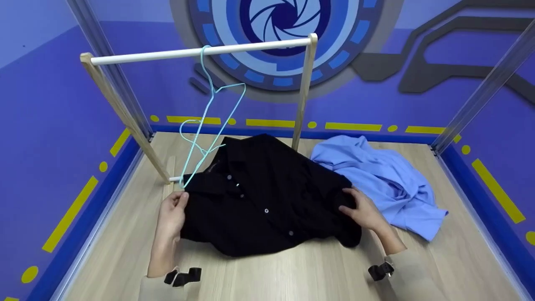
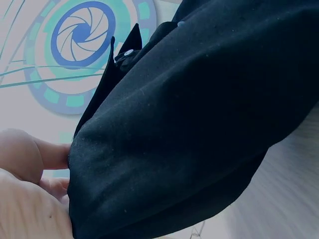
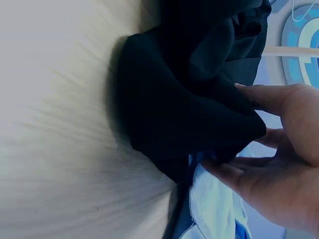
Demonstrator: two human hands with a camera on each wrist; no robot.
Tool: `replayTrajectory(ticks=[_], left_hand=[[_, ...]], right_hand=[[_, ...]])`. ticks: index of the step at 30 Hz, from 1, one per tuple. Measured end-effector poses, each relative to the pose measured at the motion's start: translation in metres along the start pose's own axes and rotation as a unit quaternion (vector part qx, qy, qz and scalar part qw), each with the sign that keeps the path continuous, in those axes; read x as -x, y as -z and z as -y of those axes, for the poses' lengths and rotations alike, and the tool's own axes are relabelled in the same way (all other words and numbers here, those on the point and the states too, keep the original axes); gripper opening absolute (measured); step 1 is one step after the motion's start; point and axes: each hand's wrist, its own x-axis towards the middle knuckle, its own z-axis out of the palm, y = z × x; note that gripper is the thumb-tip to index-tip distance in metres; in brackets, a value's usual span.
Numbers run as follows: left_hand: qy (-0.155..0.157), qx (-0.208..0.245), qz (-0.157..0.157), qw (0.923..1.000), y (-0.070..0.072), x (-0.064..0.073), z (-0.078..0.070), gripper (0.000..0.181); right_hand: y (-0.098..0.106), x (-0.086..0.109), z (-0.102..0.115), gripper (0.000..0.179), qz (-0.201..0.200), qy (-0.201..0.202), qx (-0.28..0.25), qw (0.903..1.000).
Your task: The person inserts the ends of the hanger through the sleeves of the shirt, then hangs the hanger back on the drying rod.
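Right across the middle of the frame, a black shirt (image 1: 276, 188) is lying rumpled on the table (image 1: 267, 276), and it's being held at both ends. Left hand (image 1: 171, 209) is pinching the edge at the shirt's left end, thumb and fingers close together, just below the bottom corner of a turquoise hanger (image 1: 213, 91). Right hand (image 1: 364, 209) is gripping a bunched bit over at the right end, thumb on one side and fingers tucking under the other, so that one's a chunkier hold. Most of the shirt is sitting between the two grips, buttons (image 1: 266, 210) facing up, collar (image 1: 207, 184) lying toward the hanger at centre left.

Handling-wise, I'm betting on light, soft and floppy: nothing fragile, probably not very slippery, but likely to be sagging and bunching wherever nobody's supporting it. I'd be going for the collar, since that's probably the stiffest part, rather than the loose middle.

The hanger is dangling from the rack (image 1: 259, 45), upper left of the frame, and a blue cloth (image 1: 376, 184) is lying right beside the shirt, over on the right.
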Motion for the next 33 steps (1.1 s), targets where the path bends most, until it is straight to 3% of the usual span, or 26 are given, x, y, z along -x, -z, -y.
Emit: replayTrajectory(ticks=[14, 23, 27, 33], left_hand=[[-0.011, 0.012, -0.008, 0.9998, 0.002, 0.012, -0.013, 0.031], [-0.018, 0.019, -0.010, 0.9996, 0.007, 0.014, -0.021, 0.030], [-0.018, 0.040, -0.005, 0.9990, 0.008, 0.014, -0.023, 0.029], [-0.020, 0.058, -0.013, 0.9981, 0.011, 0.015, -0.024, 0.027]], right_hand=[[-0.018, 0.003, 0.003, 0.045, 0.071, 0.052, -0.024, 0.9959], [-0.028, 0.002, 0.010, 0.043, 0.090, 0.111, 0.012, 0.9897], [-0.031, 0.002, 0.014, 0.046, 0.092, 0.106, 0.019, 0.9899], [-0.034, 0.004, 0.015, 0.054, 0.118, 0.098, -0.015, 0.9881]])
